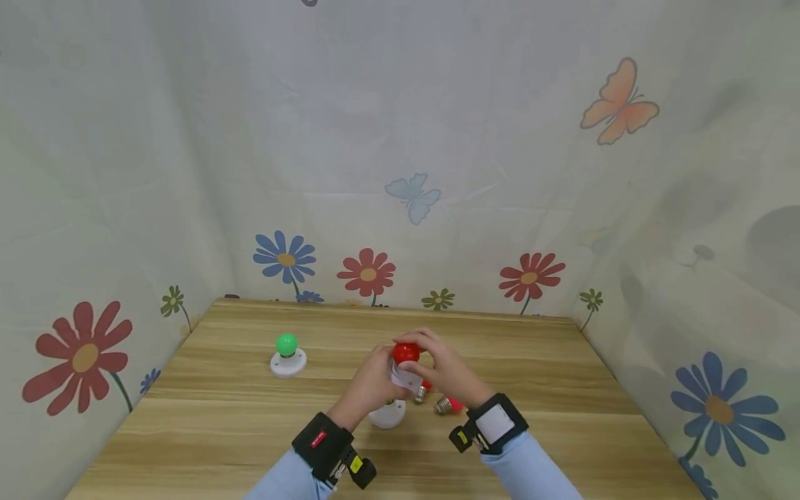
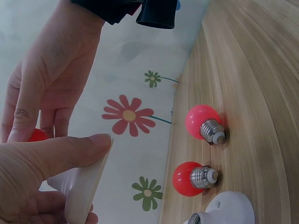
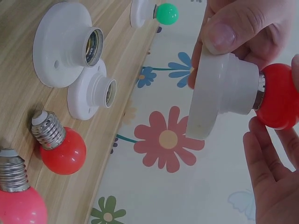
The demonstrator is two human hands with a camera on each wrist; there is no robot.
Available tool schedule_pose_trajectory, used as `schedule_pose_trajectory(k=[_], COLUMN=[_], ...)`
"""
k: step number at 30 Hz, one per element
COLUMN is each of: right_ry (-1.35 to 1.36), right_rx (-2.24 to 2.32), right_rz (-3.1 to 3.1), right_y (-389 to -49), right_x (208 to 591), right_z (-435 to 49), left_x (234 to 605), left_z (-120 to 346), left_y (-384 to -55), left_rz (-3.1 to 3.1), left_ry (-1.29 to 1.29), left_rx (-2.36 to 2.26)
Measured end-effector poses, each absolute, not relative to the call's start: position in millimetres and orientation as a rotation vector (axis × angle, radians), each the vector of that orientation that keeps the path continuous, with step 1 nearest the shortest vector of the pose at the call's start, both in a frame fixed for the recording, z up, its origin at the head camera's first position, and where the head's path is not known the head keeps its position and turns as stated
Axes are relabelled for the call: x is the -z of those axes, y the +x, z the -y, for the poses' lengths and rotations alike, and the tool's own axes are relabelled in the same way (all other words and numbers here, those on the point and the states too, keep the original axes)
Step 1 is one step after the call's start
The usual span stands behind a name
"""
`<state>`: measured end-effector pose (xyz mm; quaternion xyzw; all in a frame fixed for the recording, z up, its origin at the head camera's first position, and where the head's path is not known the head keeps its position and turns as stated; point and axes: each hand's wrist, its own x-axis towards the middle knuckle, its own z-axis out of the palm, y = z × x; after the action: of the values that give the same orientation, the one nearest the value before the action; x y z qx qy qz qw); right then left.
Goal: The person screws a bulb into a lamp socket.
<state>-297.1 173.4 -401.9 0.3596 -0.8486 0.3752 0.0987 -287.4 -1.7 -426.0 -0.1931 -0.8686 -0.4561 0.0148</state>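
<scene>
My left hand grips a white round lamp socket by its flat base, the thumb pressed across the rim. A red bulb sits in the socket's mouth, with a strip of its metal thread showing. Around that bulb, my right hand holds with thumb and fingertips. Socket and bulb are held above the table, tilted sideways in the right wrist view. Below the hands lie two loose bulbs, one red and one pinkish red, both on their sides.
Two white sockets without bulbs, one nearer and one behind it, stand on the wooden table. Farther left, a green bulb is seated in another white socket. A flower-printed cloth hangs behind the table.
</scene>
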Motion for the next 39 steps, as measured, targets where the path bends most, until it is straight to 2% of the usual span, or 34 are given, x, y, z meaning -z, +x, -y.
schedule_pose_trajectory(k=[12, 23, 39], right_ry=[0.982, 1.233, 0.980], right_rx=[-1.085, -1.158, -1.074], right_rz=[2.508, 2.504, 2.506], right_y=[-294.6, -296.2, -297.0], right_x=[402.7, 400.0, 406.3], right_z=[-172.9, -178.9, -173.1], left_x=[426.2, 421.8, 425.0], left_z=[0.4, -1.0, -1.9], left_y=[-287.5, -286.8, -287.7], left_rz=[2.719, 2.726, 2.724], left_ry=[-0.604, -0.579, -0.611], left_rx=[1.410, 1.402, 1.412])
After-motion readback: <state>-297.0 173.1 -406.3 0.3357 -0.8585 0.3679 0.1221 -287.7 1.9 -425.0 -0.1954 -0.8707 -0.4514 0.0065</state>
